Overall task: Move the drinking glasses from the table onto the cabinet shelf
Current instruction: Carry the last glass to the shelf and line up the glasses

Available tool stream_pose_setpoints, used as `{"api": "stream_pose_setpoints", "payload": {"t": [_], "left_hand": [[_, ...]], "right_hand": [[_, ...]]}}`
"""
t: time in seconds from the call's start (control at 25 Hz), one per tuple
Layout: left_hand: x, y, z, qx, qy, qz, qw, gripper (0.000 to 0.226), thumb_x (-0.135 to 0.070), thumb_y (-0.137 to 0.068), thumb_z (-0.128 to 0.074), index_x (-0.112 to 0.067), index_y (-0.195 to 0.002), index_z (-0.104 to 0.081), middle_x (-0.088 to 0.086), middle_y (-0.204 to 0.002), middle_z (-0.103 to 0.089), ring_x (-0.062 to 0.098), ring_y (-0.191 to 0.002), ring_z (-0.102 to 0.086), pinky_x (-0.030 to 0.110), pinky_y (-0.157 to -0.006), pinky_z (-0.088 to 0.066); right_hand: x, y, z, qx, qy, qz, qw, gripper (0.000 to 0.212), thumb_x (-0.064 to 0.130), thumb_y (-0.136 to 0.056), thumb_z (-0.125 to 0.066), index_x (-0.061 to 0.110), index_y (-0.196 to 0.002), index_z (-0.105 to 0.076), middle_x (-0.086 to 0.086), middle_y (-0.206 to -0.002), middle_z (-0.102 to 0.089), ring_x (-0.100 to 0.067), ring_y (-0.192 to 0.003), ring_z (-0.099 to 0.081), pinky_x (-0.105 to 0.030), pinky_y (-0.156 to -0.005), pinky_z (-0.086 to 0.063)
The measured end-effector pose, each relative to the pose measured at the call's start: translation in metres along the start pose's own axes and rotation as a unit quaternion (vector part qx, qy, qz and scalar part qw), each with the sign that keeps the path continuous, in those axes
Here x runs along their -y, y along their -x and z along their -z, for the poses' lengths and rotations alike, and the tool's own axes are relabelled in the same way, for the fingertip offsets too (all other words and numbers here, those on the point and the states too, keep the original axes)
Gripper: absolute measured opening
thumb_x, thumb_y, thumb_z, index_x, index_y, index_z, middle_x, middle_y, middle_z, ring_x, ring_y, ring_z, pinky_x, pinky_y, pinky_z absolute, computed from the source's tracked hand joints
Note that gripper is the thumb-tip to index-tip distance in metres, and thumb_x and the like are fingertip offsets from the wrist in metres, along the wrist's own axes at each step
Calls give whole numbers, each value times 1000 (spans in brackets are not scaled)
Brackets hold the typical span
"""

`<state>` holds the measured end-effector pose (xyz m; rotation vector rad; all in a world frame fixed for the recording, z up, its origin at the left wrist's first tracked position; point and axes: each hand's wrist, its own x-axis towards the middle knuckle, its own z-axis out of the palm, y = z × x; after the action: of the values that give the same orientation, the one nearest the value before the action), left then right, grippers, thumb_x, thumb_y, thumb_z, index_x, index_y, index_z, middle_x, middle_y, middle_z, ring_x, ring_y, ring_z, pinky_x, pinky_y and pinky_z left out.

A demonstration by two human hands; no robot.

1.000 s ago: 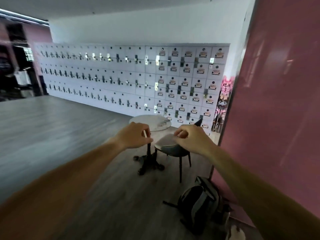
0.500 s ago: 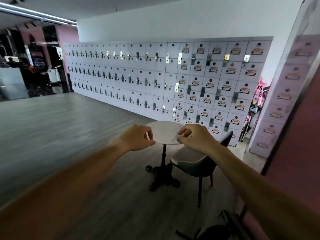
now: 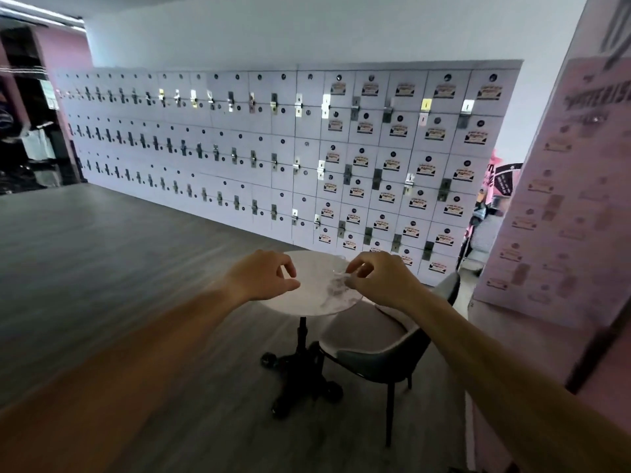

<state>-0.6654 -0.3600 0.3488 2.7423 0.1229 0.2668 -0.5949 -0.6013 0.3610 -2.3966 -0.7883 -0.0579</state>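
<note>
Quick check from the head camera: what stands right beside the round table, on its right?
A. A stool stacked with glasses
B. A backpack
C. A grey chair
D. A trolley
C. A grey chair with a dark shell and pale seat stands tucked against the right side of the round table; no backpack, trolley or stool shows there.

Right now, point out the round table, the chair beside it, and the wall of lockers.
round table (image 3: 309,295): head view, bare patch of the marble top between the hands.
chair (image 3: 382,365): head view, dark curved backrest.
wall of lockers (image 3: 307,155): head view, a door near the middle of the bank.
</note>
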Motion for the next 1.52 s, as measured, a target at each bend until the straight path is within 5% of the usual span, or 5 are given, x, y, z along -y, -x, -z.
{"api": "stream_pose_setpoints", "payload": {"t": [0.16,0.48,0.88,1.52], "left_hand": [[18,-105,1,13,5,-47,999,22,-45,-85,-68,-28,-100,-68,-10,-86,-70,5,-78,-63,25,-67,-45],[45,-277,-43,46,26,-88,995,19,-43,-85,-71,-28,-97,-67,-11,-83,-67,6,-79,-63,23,-66,-43],[76,-481,-94,49,19,-52,997,22,-40,-83,-74,-24,-98,-70,-9,-81,-66,13,-80,-66,30,-74,-51],[189,-691,-275,198,67,19,978,37,-45,-83,-72,-28,-114,-63,-7,-91,-71,16,-85,-65,32,-83,-50]], "right_hand": [[-21,-82,2,-40,2,-33,999,24,37,-84,-75,24,-104,-71,6,-89,-70,-6,-80,-64,-15,-61,-41],[-102,-221,-9,-40,5,-83,996,23,30,-84,-73,22,-105,-71,2,-94,-72,-12,-84,-68,-21,-68,-52],[-209,-419,-11,-30,-4,-75,997,16,27,-86,-69,22,-101,-72,5,-88,-70,-10,-80,-66,-19,-61,-47],[-362,-613,-150,111,-18,-174,978,23,28,-84,-70,23,-106,-70,1,-92,-71,-16,-83,-68,-29,-74,-56]]}}
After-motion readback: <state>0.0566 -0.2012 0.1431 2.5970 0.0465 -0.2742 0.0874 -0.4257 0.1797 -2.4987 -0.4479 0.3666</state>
